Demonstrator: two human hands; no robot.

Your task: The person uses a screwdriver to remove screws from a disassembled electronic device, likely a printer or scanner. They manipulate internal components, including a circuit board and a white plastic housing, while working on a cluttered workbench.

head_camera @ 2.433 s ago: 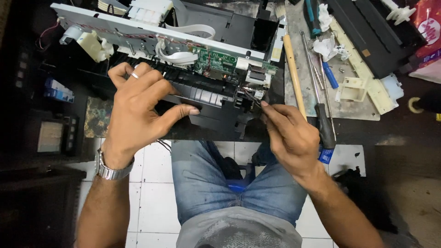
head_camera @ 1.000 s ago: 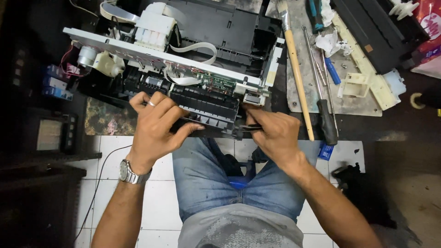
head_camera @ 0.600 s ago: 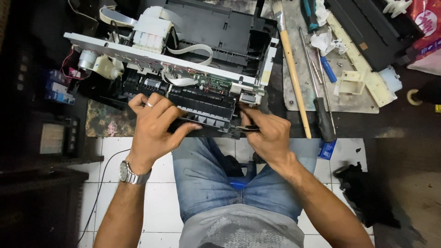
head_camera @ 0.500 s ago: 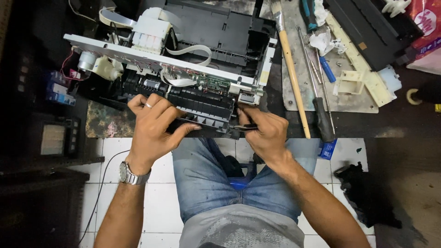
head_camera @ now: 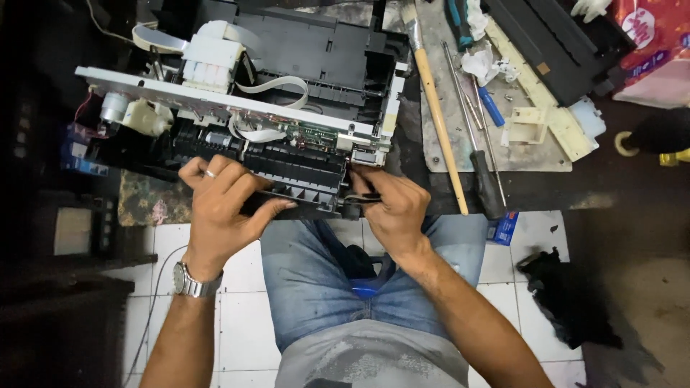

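A stripped printer chassis (head_camera: 287, 129) lies in front of me, black plastic with a pale metal rail, a white ink carriage, flat ribbon cables and a green circuit board. My left hand (head_camera: 219, 205), with a ring and a wristwatch, presses down on the black ribbed front part of the chassis, fingers curled over its edge. My right hand (head_camera: 388, 205) is closed around a small dark part at the chassis's front right corner, under the circuit board. What exactly it pinches is hidden by the fingers.
To the right lie a long wooden-handled brush (head_camera: 435, 108), a black-handled screwdriver (head_camera: 478, 144), a blue pen (head_camera: 491, 106) and cream plastic parts (head_camera: 535, 122) on a grey board. A black cloth (head_camera: 568, 294) sits on the tiled floor. My knees in jeans are below the chassis.
The chassis has shifted down and closer to me. My left hand went from spread above it to pressing on its front edge; my right hand moved left onto the front right corner.
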